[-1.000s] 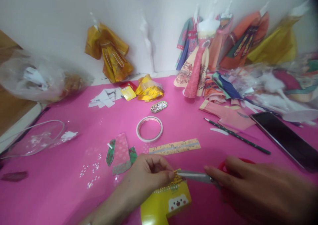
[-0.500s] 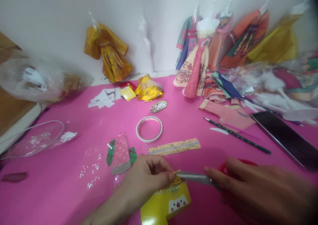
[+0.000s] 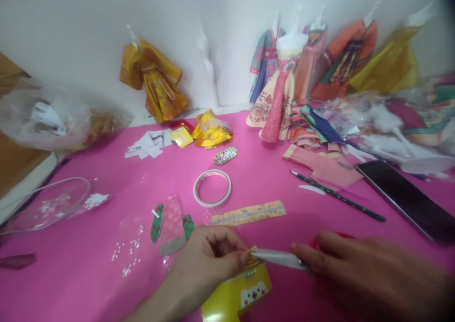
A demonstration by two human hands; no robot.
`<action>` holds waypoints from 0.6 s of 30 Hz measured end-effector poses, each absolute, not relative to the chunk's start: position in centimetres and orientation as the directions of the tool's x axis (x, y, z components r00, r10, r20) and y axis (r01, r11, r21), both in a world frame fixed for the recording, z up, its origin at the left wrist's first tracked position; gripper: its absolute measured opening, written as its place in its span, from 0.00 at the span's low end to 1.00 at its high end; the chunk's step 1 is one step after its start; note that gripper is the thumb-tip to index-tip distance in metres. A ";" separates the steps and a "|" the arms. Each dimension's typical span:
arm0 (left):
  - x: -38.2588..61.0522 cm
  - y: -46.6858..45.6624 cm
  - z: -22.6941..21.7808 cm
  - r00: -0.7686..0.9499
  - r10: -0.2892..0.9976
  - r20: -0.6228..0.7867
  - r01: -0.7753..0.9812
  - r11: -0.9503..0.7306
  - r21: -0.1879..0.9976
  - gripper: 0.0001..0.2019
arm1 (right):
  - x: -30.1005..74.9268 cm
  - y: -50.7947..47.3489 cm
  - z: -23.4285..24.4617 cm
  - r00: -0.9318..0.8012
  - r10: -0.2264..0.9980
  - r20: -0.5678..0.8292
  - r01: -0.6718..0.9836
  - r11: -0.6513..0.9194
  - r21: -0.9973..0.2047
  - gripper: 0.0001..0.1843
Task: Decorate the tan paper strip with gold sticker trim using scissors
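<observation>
My left hand (image 3: 216, 260) is closed, thumb and fingertips pinching the top edge of a yellow card (image 3: 223, 299) that has a white cartoon animal face and rows of small gold and clear beads. What exactly lies between the fingertips is too small to make out. Red-handled scissors (image 3: 279, 258) are in my right hand (image 3: 350, 267), its fingers wrapped round the handles. Their blade tips point left and touch or nearly touch the card's beaded edge, right beside my left fingertips. My palm hides much of the handles.
Beyond my hands lie a patterned paper strip (image 3: 249, 213), a tape roll (image 3: 195, 189), pink and green paper pieces (image 3: 172, 220) and loose clear gems (image 3: 131, 251). A dark pencil (image 3: 337, 196) and a phone (image 3: 405, 201) lie right. Dressed doll figures (image 3: 277, 89) lean along the wall.
The whole view has shifted slightly with my head. The scissors blades have turned a little and look brighter; both hands keep nearly the same places at the card's edge.
</observation>
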State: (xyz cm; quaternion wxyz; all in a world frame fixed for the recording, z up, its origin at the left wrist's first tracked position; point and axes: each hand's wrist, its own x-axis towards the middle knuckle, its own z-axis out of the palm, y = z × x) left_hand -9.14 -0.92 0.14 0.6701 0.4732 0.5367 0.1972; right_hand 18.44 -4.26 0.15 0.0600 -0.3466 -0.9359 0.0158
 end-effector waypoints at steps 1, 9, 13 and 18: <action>-9.2 -1.0 -0.1 0.349 0.779 -0.521 0.240 0.463 0.853 0.15 | 18.3 -4.2 0.2 -0.744 0.661 0.093 0.650 0.749 -0.126 0.17; -9.5 -1.1 -1.3 0.362 0.807 -0.467 0.243 0.402 0.883 0.18 | 18.1 -4.5 1.1 -0.695 0.718 -0.023 0.671 0.638 -0.378 0.21; -9.2 -1.0 -0.7 0.375 0.803 -0.464 0.222 0.407 0.886 0.18 | 18.3 -4.4 1.3 -0.679 0.725 -0.111 0.689 0.579 -0.436 0.23; -8.9 -0.9 0.9 0.345 0.783 -0.518 0.272 0.444 0.853 0.17 | 18.6 -4.3 1.2 -0.703 0.697 -0.138 0.665 0.578 -0.472 0.24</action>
